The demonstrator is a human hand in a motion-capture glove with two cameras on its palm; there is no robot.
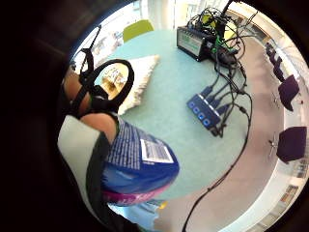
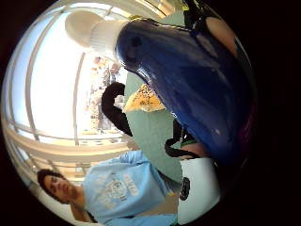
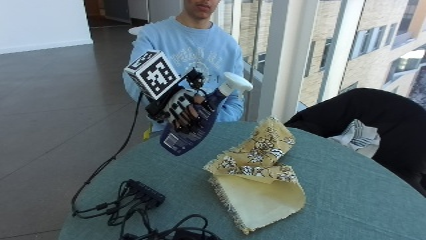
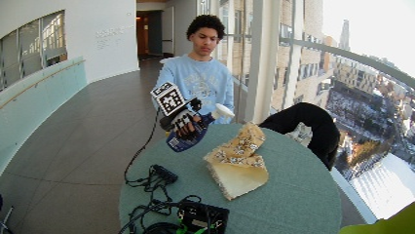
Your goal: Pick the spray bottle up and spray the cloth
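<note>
The gloved right hand (image 3: 181, 107) grips the blue spray bottle (image 3: 196, 120) up off the table — picking up looks done. Next, aim its white nozzle (image 3: 234, 83) at the yellow cloth (image 3: 256, 170) lying nearby — and squeeze.

Count on the table

We count one spray bottle (image 3: 193, 125), one cloth (image 3: 256, 175), one round table (image 3: 346, 200), one gloved right hand (image 3: 181, 107), one black hub (image 3: 143, 192), one dark chair (image 3: 373, 120).
</note>
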